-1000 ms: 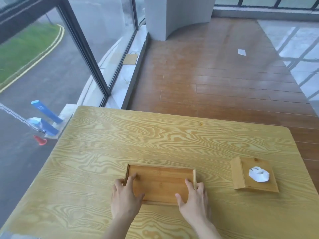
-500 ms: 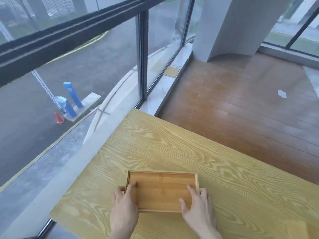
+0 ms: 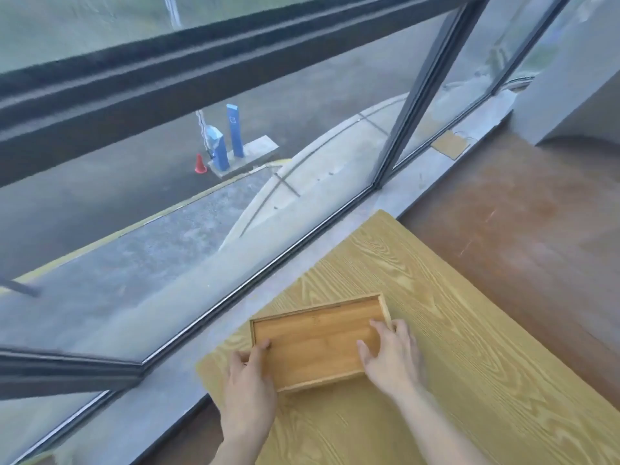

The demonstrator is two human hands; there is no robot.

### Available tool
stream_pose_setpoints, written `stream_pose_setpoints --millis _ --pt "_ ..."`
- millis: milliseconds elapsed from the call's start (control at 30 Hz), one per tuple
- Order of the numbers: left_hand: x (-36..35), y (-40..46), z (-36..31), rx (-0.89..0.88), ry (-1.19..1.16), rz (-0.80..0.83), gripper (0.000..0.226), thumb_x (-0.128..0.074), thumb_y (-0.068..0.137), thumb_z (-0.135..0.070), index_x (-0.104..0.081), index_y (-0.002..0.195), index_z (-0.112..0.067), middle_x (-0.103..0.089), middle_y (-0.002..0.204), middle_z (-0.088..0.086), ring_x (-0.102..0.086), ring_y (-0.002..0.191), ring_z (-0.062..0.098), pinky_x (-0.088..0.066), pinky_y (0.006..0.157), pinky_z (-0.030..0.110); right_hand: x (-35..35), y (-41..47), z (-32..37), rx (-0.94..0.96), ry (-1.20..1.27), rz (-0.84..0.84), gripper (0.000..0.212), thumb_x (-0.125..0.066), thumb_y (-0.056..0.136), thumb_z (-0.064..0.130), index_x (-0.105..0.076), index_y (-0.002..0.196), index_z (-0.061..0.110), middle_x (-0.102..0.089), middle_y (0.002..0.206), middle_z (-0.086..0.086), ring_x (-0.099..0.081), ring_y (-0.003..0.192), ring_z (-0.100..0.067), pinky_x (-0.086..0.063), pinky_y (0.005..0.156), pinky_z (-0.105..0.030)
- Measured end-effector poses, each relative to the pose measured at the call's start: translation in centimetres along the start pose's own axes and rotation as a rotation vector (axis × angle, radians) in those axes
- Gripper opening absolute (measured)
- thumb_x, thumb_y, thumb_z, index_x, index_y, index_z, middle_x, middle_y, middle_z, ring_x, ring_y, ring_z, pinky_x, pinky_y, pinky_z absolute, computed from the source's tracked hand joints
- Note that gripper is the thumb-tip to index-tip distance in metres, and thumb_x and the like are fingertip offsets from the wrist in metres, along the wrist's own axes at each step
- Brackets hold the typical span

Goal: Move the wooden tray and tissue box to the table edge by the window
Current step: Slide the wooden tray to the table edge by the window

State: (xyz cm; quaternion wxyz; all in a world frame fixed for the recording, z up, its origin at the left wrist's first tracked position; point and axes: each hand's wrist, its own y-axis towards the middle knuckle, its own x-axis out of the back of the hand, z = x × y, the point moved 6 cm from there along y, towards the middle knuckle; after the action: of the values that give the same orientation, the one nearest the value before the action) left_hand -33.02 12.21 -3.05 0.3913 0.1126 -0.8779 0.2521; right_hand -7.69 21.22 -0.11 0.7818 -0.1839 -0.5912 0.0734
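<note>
A shallow rectangular wooden tray (image 3: 313, 340) lies close to the window-side edge of the light wood-grain table (image 3: 436, 330). My left hand (image 3: 250, 380) grips the tray's near left corner, thumb over the rim. My right hand (image 3: 392, 355) holds the right end, fingers curled over the rim and into the tray. The tray holds nothing. The tissue box is out of view.
A grey sill (image 3: 208, 357) and a large window with dark frames (image 3: 412, 105) run along the table's left side. Brown wooden floor (image 3: 523, 213) lies beyond the table's far edge, and a white column (image 3: 577, 82) stands at the upper right.
Both hands have carried the tray from the table's middle toward the window-side edge and turned it. The view has swung left, so the tissue box has left the frame.
</note>
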Motion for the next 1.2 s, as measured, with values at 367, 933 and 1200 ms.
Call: stream_pose_setpoints --millis 367,933,1200 --pt "-1.2 1.1 1.4 0.127 -0.008 0.039 0.065 -0.064 0.088 -0.024 -0.035 0.144 -0.042 -0.042 0.106 -0.003 -0.061 0.088 0.023 -0.053 0.073 0.036 -0.4 7.1 6.2 0.204 -0.198 0.031 0.063 -0.059 0.09 0.059 -0.052 0.145 0.029 -0.039 0.154 -0.017 -0.037 0.136 -0.037 -0.039 0.11 -0.05" --pt "-3.0 1.5 -0.5 -0.296 0.227 0.025 0.067 -0.064 0.081 -0.054 -0.046 0.141 -0.033 -0.049 0.134 -0.005 -0.043 0.13 0.023 -0.041 0.109 0.042 -4.4 4.2 5.3 0.375 -0.23 0.25 0.083 -0.064 0.084 0.069 -0.035 0.155 0.037 -0.015 0.17 -0.008 -0.013 0.157 -0.029 -0.028 0.123 -0.053" --pt "-4.7 2.4 -0.5 -0.284 0.304 0.108 0.07 -0.049 0.09 -0.06 -0.025 0.152 -0.04 -0.016 0.165 -0.006 -0.004 0.153 0.02 -0.011 0.125 0.041 -4.6 4.4 5.7 0.346 -0.22 0.249 0.075 -0.067 0.091 0.054 -0.034 0.155 0.037 -0.01 0.172 -0.005 -0.006 0.158 -0.026 -0.026 0.125 -0.049"
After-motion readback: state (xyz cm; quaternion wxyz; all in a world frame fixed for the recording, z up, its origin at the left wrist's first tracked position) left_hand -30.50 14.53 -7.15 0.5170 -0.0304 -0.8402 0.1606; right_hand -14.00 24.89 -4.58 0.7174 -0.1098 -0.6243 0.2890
